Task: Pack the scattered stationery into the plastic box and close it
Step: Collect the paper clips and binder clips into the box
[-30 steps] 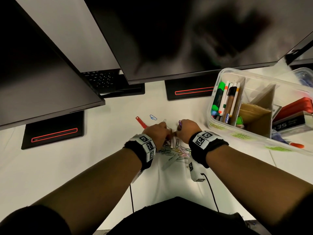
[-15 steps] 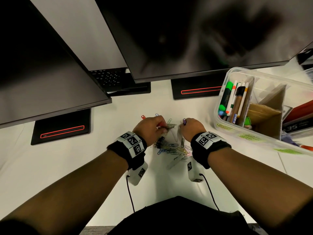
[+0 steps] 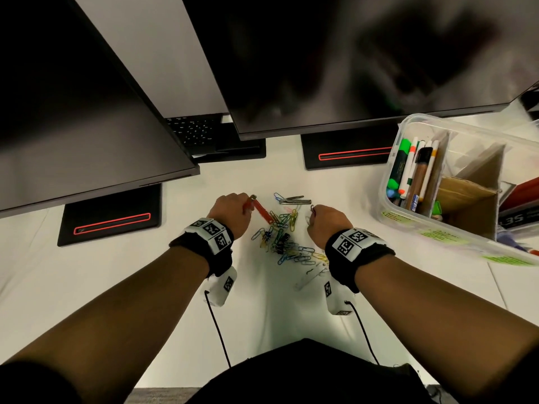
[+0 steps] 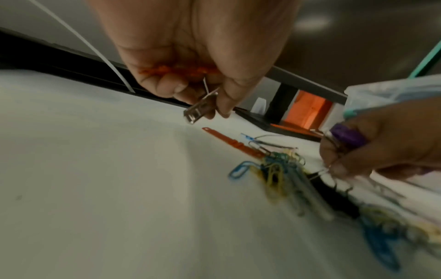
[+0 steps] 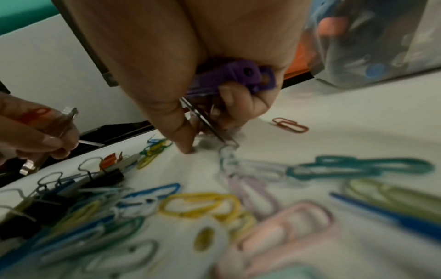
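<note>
Coloured wire paper clips (image 3: 287, 243) heaped between hands; left hand (image 3: 230, 212) pinches silver metal clip (image 4: 200, 109); right hand (image 3: 328, 225) grips purple plastic clip (image 5: 235, 75).

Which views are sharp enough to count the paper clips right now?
Head view: paper clips are small but fairly crisp; the monitor above smears. Left wrist view: the pile is motion-blurred. Right wrist view: dim; near clips are out of focus, and the box is a blur.

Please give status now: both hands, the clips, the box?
Left hand grips metal clip. Right hand grips purple piece. Paper clips on desk. Box open.
</note>
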`<state>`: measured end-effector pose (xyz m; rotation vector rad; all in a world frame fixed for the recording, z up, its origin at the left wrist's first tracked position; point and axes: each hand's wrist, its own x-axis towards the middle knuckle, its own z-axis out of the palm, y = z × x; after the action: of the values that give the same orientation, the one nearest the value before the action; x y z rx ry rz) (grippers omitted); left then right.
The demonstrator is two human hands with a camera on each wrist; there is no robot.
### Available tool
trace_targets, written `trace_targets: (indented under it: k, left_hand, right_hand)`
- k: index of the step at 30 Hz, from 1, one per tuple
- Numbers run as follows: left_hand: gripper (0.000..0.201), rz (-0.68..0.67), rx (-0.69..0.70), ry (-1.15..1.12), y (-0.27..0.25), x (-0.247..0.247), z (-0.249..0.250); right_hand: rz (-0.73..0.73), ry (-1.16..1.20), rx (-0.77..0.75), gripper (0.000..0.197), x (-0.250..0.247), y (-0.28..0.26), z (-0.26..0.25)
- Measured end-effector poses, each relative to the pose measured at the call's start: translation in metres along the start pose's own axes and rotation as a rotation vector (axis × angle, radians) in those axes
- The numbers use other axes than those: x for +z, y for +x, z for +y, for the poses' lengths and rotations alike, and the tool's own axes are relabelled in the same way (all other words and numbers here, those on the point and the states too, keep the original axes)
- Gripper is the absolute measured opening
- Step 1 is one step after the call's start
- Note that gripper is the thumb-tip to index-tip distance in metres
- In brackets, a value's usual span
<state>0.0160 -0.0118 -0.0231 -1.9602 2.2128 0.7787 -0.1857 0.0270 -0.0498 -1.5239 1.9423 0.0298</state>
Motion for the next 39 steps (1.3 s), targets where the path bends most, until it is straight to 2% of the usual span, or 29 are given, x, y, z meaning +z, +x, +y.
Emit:
trace_targets:
  k: [5,9,15,21,25,28,32,39]
  left_hand:
    - [0.031,-0.051,0.026,0.2,0.003,0.002,0.008]
    - [0.03,-0.07,0.074,0.291,0.006,0.006,0.015]
    - [0.055,-0.093,0.115,0.336,0.016,0.007,0.009]
    - [0.062,-0.092,0.197,0.464,0.027,0.01,0.01]
    - [0.048,-0.109,0.215,0.497,0.031,0.01,0.012]
    - [0.036,-0.1,0.201,0.491,0.029,0.011,0.013]
    - [0.031,-0.087,0.191,0.46,0.026,0.011,0.01]
    - [0.031,-0.148,0.155,0.382,0.016,0.012,0.008]
  right_hand:
    - [0.123,-0.076,-0.036,0.028,0.006,-0.006,0.006]
    - [0.132,-0.074,-0.094,0.027,0.003,-0.005,0.009]
    - [0.159,0.124,-0.04,0.022,-0.02,0.009,-0.003]
    - [0.173,0.218,-0.13,0.024,-0.037,0.021,-0.025]
    - [0.065,0.029,-0.236,0.041,-0.035,0.028,-0.039]
    - [-0.024,-0.192,-0.304,0.036,-0.028,0.029,-0.045]
    - [-0.04,-0.397,-0.321,0.027,-0.023,0.028,-0.046]
    - [-0.03,-0.441,-0.266,0.029,-0.022,0.017,-0.037]
